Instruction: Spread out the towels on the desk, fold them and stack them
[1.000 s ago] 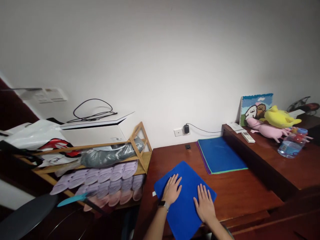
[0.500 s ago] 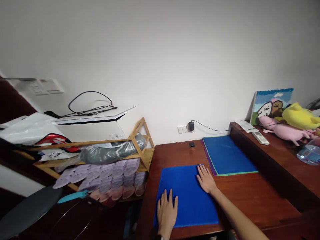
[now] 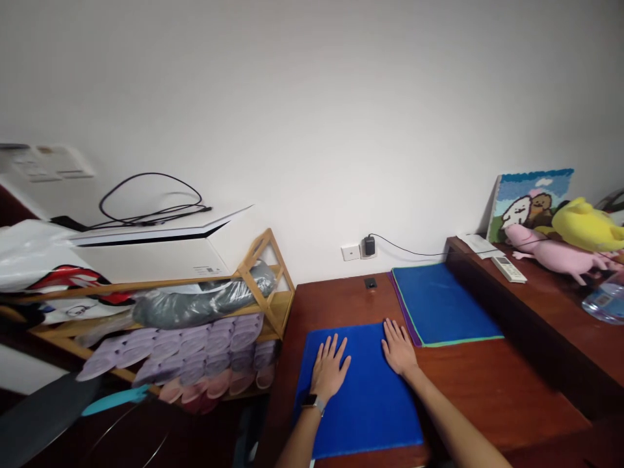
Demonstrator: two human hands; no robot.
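Observation:
A bright blue cloth lies spread flat on the reddish-brown wooden desk. My left hand, with a watch on its wrist, rests palm down on the upper left part of the cloth, fingers spread. At the cloth's upper right edge, my right hand is laid flat with its fingers stretched out. Neither hand grips anything. Just right of it lies a stack of folded cloths, blue on top, with green and purple edges showing.
A raised wooden shelf on the right bears a remote control, plush toys, a plastic bottle and a dog picture. Left stands a wooden rack with slippers and a white box. A charger is plugged into the wall.
My left hand has moved forward over the cloth, from its lower left toward the upper left. My right hand stays at nearly the same spot. The view has shifted slightly.

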